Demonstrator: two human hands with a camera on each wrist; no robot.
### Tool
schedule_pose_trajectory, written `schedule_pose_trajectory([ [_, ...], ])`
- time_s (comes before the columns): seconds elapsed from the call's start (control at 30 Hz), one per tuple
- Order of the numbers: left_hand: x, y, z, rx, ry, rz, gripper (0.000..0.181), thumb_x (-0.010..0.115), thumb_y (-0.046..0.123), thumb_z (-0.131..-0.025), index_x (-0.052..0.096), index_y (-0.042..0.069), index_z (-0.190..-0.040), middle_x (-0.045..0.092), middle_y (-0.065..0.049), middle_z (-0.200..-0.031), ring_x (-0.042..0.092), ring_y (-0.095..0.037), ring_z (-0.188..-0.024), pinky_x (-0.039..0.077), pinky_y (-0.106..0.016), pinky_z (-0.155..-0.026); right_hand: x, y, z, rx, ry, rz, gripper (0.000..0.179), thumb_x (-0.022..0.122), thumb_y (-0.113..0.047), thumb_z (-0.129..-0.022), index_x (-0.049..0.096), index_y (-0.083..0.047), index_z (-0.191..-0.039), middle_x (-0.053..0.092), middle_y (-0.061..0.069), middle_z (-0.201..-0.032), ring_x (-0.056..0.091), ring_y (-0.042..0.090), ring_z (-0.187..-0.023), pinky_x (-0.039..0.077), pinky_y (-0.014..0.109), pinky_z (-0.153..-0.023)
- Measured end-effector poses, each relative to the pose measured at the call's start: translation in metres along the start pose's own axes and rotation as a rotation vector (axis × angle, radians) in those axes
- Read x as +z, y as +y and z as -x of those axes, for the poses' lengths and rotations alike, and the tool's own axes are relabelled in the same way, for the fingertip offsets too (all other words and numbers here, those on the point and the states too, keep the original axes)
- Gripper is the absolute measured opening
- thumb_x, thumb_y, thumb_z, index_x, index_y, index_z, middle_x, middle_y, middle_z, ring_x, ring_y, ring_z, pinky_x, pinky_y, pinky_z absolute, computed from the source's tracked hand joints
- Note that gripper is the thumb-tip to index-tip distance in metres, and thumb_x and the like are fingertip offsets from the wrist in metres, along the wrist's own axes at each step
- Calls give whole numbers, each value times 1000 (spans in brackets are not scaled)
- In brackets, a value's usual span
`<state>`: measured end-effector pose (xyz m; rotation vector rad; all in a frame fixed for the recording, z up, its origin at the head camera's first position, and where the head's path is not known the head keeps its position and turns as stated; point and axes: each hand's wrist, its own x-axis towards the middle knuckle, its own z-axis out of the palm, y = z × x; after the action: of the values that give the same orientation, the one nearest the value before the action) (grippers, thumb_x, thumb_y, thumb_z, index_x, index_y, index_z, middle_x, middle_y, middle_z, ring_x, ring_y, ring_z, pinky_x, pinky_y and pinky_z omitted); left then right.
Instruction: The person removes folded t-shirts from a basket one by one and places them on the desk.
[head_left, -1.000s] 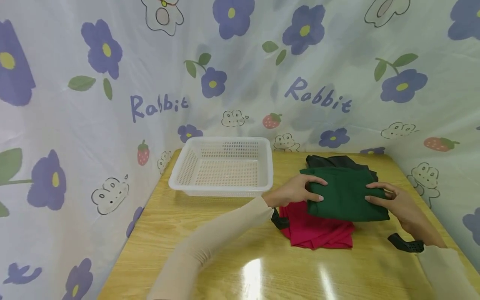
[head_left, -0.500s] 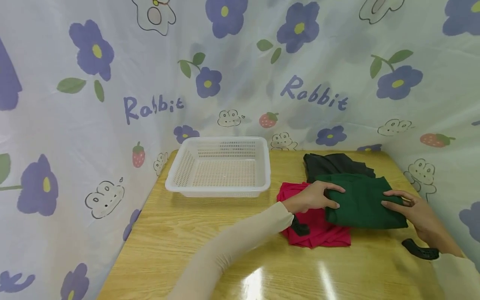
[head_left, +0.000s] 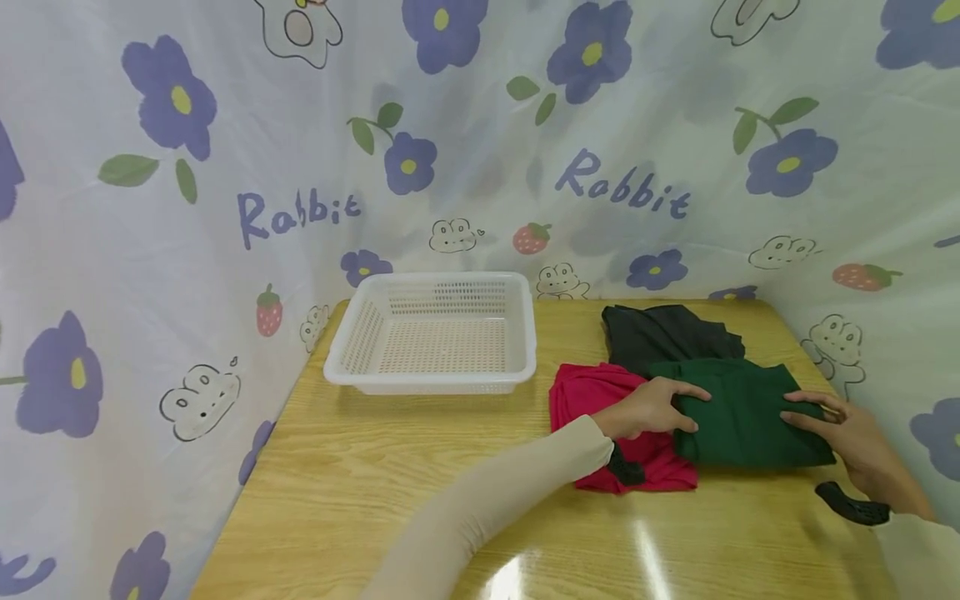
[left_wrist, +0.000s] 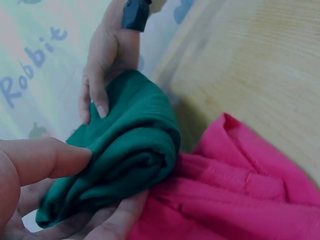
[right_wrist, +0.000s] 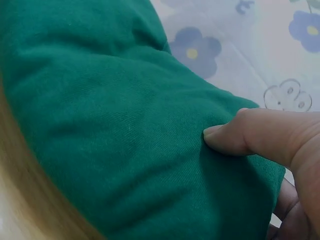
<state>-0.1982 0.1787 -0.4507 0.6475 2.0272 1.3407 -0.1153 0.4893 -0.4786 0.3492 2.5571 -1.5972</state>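
Observation:
A folded green garment is held between both hands at the right of the table. My left hand grips its left edge, thumb on top and fingers beneath, as the left wrist view shows beside the rolled layers of green cloth. At the opposite edge my right hand pinches the cloth, its thumb pressing the upper face. Under my left wrist lies a folded pink-red garment, partly covered by that hand. Behind the green one sits a dark grey or black folded garment.
A white perforated plastic basket stands at the back left of the wooden table. A white curtain printed with flowers and rabbits hangs behind and along the sides. Each wrist wears a black strap.
Both hands have carried the green garment right and toward the front, off the dark garment and lower over the table. More of the dark and pink-red garments shows now.

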Motion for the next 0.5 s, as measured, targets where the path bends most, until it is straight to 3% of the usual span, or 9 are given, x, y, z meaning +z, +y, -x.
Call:
schedule_pose_trajectory([
  [0.13, 7, -1, -2, -25, 0, -10, 46, 74, 3, -94, 70, 26, -134, 45, 3, -66, 42, -13, -47, 35, -20, -49, -3, 7, 0, 26, 8, -2, 49, 68, -43, -100, 56, -31, -146, -11, 18, -170, -6, 57, -148, 14, 78, -110],
  [0.3, 13, -2, -4, -51, 6, -38, 46, 75, 3, -94, 70, 25, -134, 51, 4, -78, 45, -13, -49, 38, -19, -51, -7, 14, -1, 55, -18, 34, 49, 69, -47, -99, 57, -33, -144, -14, 22, -168, -4, 59, -147, 17, 78, -109],
  [0.4, 16, -3, -6, -64, 2, -55, 46, 76, 4, -93, 71, 25, -134, 50, 1, -73, 45, -11, -50, 39, -19, -52, -9, 18, 0, 67, -27, 48, 49, 68, -47, -99, 58, -33, -144, -16, 22, -168, -4, 59, -147, 18, 78, -108],
  [0.5, 18, -5, -8, -58, -8, -96, 47, 77, 6, -92, 71, 26, -134, 58, 6, -84, 47, -9, -57, 40, -19, -54, -11, 21, 0, 78, -25, 60, 48, 68, -48, -99, 59, -33, -143, -16, 25, -167, -2, 63, -145, 20, 80, -106],
])
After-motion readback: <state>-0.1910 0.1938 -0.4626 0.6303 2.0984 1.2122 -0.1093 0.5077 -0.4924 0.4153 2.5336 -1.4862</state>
